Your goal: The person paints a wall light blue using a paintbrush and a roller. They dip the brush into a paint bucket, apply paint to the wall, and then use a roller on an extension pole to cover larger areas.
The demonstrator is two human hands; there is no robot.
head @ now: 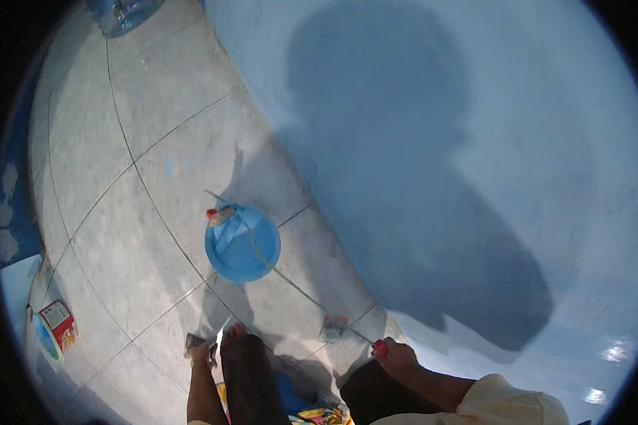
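My right hand is closed around a small red object, perhaps a handle, most of it hidden by my fingers. A thin greenish cord or rod stretches from beside that hand to a round blue basin on the floor. Resting at the basin's far left rim is a paintbrush with a wooden, red-tipped handle, its blue end inside. Low beside my left knee, my left hand grips a dark, flat piece, too unclear to name. A small greyish rectangular piece lies near my right knee.
A blue-painted wall rises along the right, carrying my shadow. Pale floor tiles extend left. A red and white tub, blue inside, lies tipped at far left. One large clear plastic bottle stands top left. Patterned cloth shows below me.
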